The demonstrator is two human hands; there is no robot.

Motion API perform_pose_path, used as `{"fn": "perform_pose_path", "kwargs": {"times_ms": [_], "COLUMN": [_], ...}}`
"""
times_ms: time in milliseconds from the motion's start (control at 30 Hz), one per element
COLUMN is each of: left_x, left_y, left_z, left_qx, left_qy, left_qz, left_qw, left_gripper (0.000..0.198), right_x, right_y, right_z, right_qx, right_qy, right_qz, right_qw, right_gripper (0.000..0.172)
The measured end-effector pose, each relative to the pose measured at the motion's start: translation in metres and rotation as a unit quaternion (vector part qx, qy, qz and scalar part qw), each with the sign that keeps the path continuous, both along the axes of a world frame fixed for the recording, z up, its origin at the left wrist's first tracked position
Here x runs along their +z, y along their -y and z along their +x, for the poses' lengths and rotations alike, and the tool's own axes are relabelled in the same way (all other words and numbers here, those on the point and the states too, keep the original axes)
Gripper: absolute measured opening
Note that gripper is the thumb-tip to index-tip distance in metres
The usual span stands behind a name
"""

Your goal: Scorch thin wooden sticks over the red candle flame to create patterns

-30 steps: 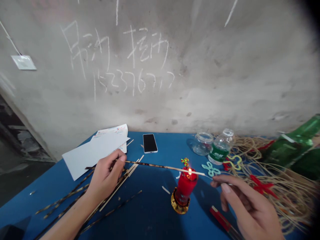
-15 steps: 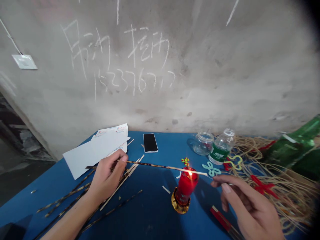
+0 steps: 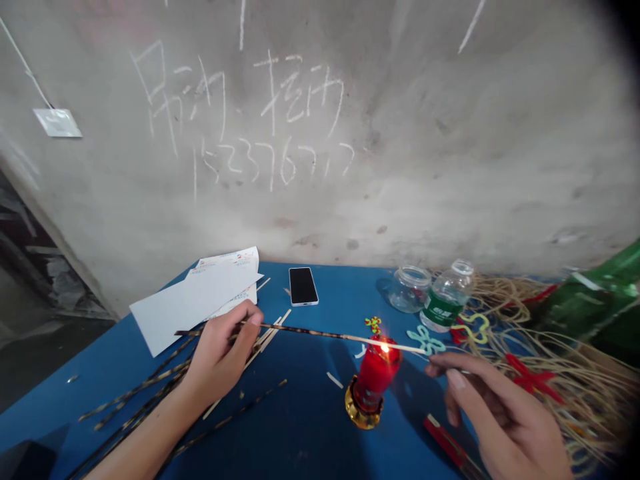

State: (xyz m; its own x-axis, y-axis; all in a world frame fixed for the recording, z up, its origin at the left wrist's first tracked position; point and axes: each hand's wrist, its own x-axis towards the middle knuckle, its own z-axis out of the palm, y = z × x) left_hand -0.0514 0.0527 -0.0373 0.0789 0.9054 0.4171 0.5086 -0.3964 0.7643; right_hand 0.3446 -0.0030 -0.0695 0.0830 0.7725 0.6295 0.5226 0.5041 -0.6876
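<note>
Ends of the strip (image 3: 310, 332) pinched tight by left hand (image 3: 223, 353) and right hand (image 3: 495, 420), over the candle (image 3: 375, 380) flame. Left stretch scorched in bands; right end pale, unburnt.

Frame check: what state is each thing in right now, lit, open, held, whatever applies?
candle: lit, standing in its gold holder.
stick: held level at both ends, crossing the flame's tip.
left hand: closed on the stick's dark end.
right hand: pinching the stick's pale end.
phone: flat, screen dark.
jar: upright, no lid.
water bottle: upright.
</note>
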Motion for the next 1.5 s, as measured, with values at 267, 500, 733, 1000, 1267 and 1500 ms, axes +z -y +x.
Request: {"fn": "perform_pose_path", "kwargs": {"times_ms": [267, 500, 733, 1000, 1267, 1500], "left_x": [0.0, -0.002, -0.001, 0.001, 0.002, 0.009], "left_y": [0.004, 0.003, 0.007, 0.018, 0.016, 0.011], "left_z": [0.002, 0.004, 0.006, 0.013, 0.009, 0.009], "left_qx": [-0.019, -0.027, -0.039, -0.07, -0.057, -0.033], "left_qy": [0.012, 0.024, 0.051, 0.106, 0.106, 0.123], "left_qz": [0.005, -0.005, -0.022, -0.021, -0.008, -0.009], "left_qw": [1.0, 0.999, 0.998, 0.992, 0.993, 0.992], "left_gripper": [0.044, 0.044, 0.045, 0.042, 0.042, 0.046], "right_x": [-0.001, -0.006, -0.012, -0.013, -0.012, -0.01], "right_y": [-0.001, 0.0, 0.0, -0.007, -0.023, -0.021], "right_z": [0.001, 0.0, 0.005, 0.01, 0.016, 0.012], "right_qx": [-0.002, -0.021, -0.013, -0.016, -0.009, -0.004], "right_qy": [0.003, -0.032, -0.005, 0.01, 0.008, 0.014], "right_qz": [-0.001, -0.046, -0.039, -0.059, -0.079, -0.075], "right_qw": [1.0, 0.998, 0.999, 0.998, 0.997, 0.997], "right_gripper": [0.018, 0.025, 0.022, 0.028, 0.037, 0.035]}}
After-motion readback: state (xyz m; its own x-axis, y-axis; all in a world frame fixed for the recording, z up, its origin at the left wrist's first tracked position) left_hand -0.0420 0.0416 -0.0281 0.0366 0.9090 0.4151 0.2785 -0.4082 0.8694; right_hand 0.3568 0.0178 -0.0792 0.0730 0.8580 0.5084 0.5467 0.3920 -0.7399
